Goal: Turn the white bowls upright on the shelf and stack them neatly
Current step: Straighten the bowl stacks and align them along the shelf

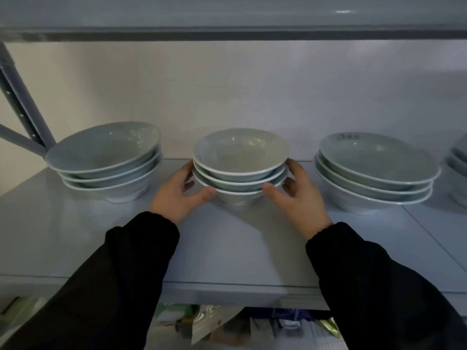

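Our left hand (180,192) and right hand (299,192) clasp a middle stack (240,160) of three white bowls from either side. Black sleeves (121,274) reach forward from below. Each thumb presses the front of the lowest bowl's rim and the fingers curl round the far side of the rims, so both hands grip the stack.

The stack sits squarely between the hands, touching both and equally near to each. The bowls are round, so there is no long side to favour. The stack's axis stands upright, mouths up, each bowl nested in the one beneath, and the top bowl holds nothing. Its foot rests on the grey shelf (227,243), just ahead of our wrists.

We judge this stack already righted and nested, with the hands squaring or seating it. Any shift would call for both hands sharing the load evenly.

Well beyond the left hand stands a left stack (106,157) of three bowls, mouths up and nested but leaning unevenly. Its rim is close against a grey frame post (22,109).

Well beyond the right hand stands a right stack (376,170) of three bowls, nested and slightly askew. The top bowl is empty, with a small dark mark on its far inner wall that is too small to read. Past it, part of a further stack (458,168) shows at the edge.

An upper shelf (227,31) runs overhead. Blurred packets (214,324) lie below.
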Tool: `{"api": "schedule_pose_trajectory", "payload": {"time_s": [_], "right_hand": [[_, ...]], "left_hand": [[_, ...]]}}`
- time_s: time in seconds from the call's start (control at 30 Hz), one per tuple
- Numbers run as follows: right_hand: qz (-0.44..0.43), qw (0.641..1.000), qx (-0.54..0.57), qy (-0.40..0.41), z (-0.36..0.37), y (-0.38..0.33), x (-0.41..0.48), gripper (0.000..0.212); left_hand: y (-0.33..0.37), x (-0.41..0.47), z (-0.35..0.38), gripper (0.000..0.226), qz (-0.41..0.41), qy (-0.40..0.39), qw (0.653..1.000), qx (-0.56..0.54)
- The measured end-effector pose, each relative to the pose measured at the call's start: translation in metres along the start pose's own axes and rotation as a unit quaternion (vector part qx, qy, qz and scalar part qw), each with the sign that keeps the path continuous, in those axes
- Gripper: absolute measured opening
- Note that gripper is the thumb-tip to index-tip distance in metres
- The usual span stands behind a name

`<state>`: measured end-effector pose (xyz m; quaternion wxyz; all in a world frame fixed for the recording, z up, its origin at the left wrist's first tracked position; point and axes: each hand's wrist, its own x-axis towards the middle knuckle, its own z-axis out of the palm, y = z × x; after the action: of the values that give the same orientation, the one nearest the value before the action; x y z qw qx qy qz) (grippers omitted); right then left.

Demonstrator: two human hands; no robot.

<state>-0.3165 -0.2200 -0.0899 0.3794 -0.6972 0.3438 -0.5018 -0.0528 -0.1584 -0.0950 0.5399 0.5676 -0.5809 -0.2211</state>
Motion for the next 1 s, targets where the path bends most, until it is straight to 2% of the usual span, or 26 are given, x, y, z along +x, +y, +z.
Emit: {"api": "schedule_pose_trajectory", "payload": {"time_s": [0.3,0.37,0.57,0.77,1.0], "right_hand": [[0.018,0.998,-0.059,0.032,0.0,0.0,-0.004,0.087],[0.006,0.998,-0.069,0.014,0.0,0.0,-0.002,0.093],[0.01,0.997,-0.071,-0.014,0.001,-0.001,-0.004,0.114],[0.02,0.997,-0.074,-0.012,0.001,-0.004,-0.011,0.112],[0.018,0.996,-0.091,-0.012,0.002,-0.008,-0.011,0.108]], "left_hand": [[0.0,-0.002,0.004,0.114,0.029,0.028,0.996,0.078],[0.0,-0.001,0.006,0.121,0.044,0.012,0.996,0.072],[0.0,0.004,0.008,0.121,0.086,-0.01,0.99,0.108],[0.0,0.001,0.007,0.121,0.083,-0.017,0.991,0.106],[0.006,-0.003,0.011,0.121,0.073,0.011,0.989,0.129]]}}
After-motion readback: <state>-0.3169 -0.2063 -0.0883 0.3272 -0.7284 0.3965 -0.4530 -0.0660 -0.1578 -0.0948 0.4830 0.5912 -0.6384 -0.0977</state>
